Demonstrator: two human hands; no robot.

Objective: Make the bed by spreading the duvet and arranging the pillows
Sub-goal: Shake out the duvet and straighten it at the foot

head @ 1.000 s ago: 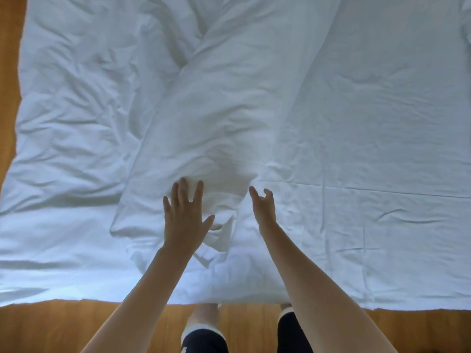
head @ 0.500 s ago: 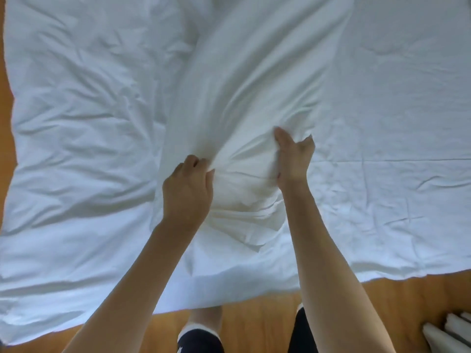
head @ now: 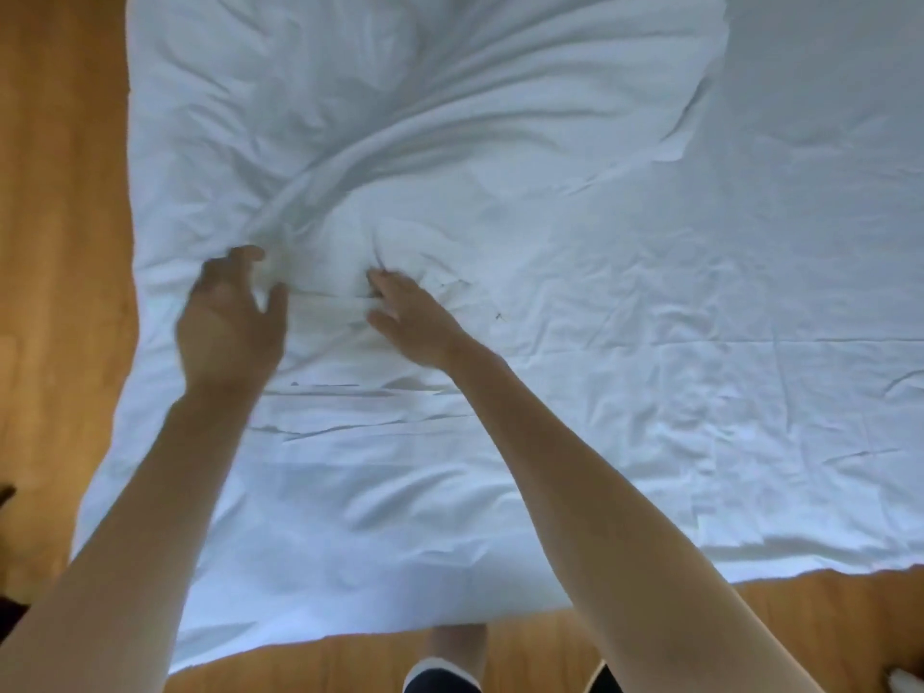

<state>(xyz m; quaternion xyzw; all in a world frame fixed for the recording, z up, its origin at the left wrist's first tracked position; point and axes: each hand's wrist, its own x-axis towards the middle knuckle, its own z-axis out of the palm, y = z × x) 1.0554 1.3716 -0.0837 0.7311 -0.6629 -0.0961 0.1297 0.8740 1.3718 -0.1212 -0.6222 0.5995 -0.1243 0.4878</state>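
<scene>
Reaching across the bed, the left hand (head: 230, 317) hangs just over the duvet (head: 450, 142) with fingers spread and loose, holding nothing, though motion blur softens it. The right hand (head: 410, 317) lies beside it, its fingertips pressed into a small pucker of cloth; whether they pinch it I cannot tell. Half a second ago both fists were bunched in the fold; now that grip is let go and the thick roll has been thrown leftward, fanning toward the bed's left edge. The duvet still lies heaped over the far left half, the sheet (head: 750, 392) bare on the right. Spreading seems barely begun; no pillows show.
</scene>
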